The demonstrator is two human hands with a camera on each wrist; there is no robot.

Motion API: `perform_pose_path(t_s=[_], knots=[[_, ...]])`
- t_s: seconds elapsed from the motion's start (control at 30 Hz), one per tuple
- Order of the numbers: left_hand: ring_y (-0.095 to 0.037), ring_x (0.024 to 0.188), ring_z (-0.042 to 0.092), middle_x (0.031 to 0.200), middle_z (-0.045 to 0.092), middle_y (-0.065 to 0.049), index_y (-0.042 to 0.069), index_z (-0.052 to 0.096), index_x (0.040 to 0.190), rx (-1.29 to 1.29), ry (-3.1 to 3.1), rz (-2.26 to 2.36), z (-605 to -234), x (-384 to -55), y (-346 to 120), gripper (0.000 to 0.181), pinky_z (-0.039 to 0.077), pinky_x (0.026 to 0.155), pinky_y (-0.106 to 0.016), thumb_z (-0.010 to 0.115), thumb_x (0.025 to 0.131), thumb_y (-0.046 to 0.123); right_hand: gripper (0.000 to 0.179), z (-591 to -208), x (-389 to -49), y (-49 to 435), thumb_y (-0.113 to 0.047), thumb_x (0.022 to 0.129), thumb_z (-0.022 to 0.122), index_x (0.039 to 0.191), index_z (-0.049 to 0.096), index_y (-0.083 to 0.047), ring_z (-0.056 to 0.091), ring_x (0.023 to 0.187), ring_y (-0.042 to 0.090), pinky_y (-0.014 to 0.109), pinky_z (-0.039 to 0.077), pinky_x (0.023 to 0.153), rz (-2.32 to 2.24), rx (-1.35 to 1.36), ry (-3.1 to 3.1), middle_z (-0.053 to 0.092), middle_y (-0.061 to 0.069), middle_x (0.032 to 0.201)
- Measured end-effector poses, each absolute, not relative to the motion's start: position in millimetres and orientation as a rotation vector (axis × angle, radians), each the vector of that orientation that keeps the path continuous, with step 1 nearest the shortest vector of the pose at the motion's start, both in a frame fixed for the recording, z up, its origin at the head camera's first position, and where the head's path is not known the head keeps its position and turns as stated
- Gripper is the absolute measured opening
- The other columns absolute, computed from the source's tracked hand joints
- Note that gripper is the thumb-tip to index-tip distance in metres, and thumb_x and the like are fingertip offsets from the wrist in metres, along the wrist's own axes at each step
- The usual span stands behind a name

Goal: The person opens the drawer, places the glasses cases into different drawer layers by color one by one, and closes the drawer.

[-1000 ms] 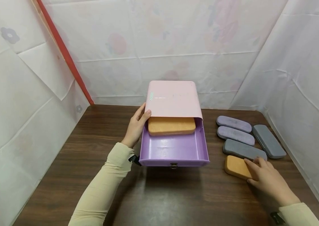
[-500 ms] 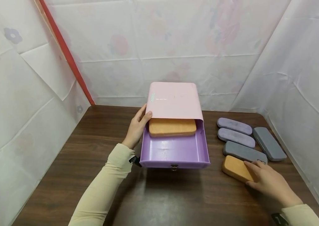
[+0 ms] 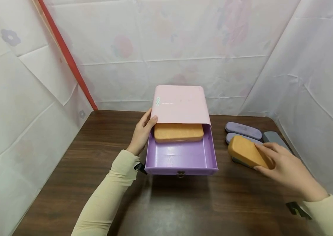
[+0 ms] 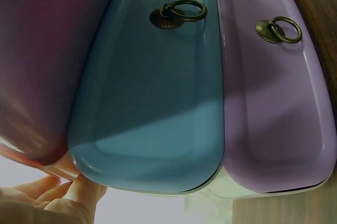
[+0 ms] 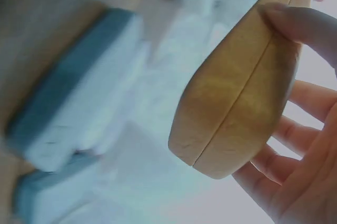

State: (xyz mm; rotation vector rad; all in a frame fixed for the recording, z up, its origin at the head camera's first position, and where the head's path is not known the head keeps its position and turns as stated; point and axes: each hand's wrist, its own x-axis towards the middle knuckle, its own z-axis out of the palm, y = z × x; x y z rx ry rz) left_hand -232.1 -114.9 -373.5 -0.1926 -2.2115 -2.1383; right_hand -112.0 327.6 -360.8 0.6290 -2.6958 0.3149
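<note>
A small drawer cabinet with a pink top (image 3: 181,103) stands on the table. Its purple top drawer (image 3: 173,157) is pulled out, and an orange glasses case (image 3: 179,132) lies in the back of it. My left hand (image 3: 141,132) rests against the cabinet's left side, thumb at the front corner of the top. To the right, my right hand (image 3: 287,167) grips a second orange glasses case (image 3: 247,151) by its near end, raised and tilted above the other cases. The right wrist view shows the seam along this case's side (image 5: 237,98), thumb on one face and fingers on the other.
Two purple glasses cases (image 3: 243,130) and a grey one (image 3: 273,139) lie on the right of the table. Another grey case sits mostly hidden under the raised one. Ring pulls mark the blue lower drawer (image 4: 152,103) and the purple one (image 4: 279,108). Patterned sheets (image 3: 166,42) enclose the table.
My right hand has lifted the orange glasses case off the table and shifted it up and away, over the grey case. My left hand and the drawer keep their places.
</note>
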Motion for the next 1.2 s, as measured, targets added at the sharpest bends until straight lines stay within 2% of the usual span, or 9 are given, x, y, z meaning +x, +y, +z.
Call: perform_pose_path(t_s=[0.3, 0.43, 0.6, 0.97, 1.2], knots=[[-0.017, 0.137, 0.042, 0.154, 0.042, -0.005, 0.024, 0.037, 0.152, -0.189, -2.201, -2.143, -374, -232, -114, 0.061, 0.034, 0.116, -0.037, 0.059, 0.097, 0.040, 0.080, -313, -128, 293, -0.022, 0.062, 0.091, 0.135, 0.060, -0.011, 0.056, 0.097, 0.020, 0.041, 0.047, 0.071, 0.288, 0.814, -2.530, 0.061, 0.006, 0.116], [-0.018, 0.138, 0.042, 0.154, 0.042, -0.005, 0.024, 0.037, 0.152, -0.198, -2.194, -2.137, -372, -233, -113, 0.061, 0.034, 0.116, -0.037, 0.058, 0.097, 0.039, 0.081, -298, -133, 272, -0.026, 0.064, 0.089, 0.138, 0.058, -0.014, 0.055, 0.098, 0.020, 0.040, 0.046, 0.072, 0.288, 0.898, -2.498, 0.061, 0.005, 0.118], [-0.020, 0.138, 0.042, 0.155, 0.041, -0.006, 0.023, 0.037, 0.152, -0.200, -2.194, -2.123, -372, -234, -113, 0.060, 0.033, 0.116, -0.038, 0.057, 0.098, 0.037, 0.079, -284, -140, 246, -0.030, 0.066, 0.087, 0.138, 0.058, -0.011, 0.055, 0.096, 0.018, 0.036, 0.047, 0.070, 0.295, 1.030, -2.445, 0.061, 0.006, 0.117], [-0.021, 0.136, 0.044, 0.154, 0.042, -0.007, 0.023, 0.038, 0.152, -0.175, -2.200, -2.126, -370, -231, -114, 0.059, 0.034, 0.115, -0.039, 0.058, 0.098, 0.037, 0.074, -276, -153, 189, -0.035, 0.072, 0.084, 0.137, 0.058, -0.010, 0.057, 0.095, 0.023, 0.037, 0.050, 0.073, 0.274, 1.244, -2.385, 0.059, 0.010, 0.117], [-0.022, 0.134, 0.046, 0.153, 0.043, -0.007, 0.025, 0.037, 0.152, -0.181, -2.198, -2.141, -372, -233, -115, 0.060, 0.036, 0.114, -0.040, 0.058, 0.098, 0.037, 0.071, -279, -158, 162, -0.041, 0.073, 0.082, 0.133, 0.060, -0.008, 0.055, 0.089, 0.020, 0.034, 0.050, 0.071, 0.215, 1.317, -2.405, 0.060, 0.008, 0.115]])
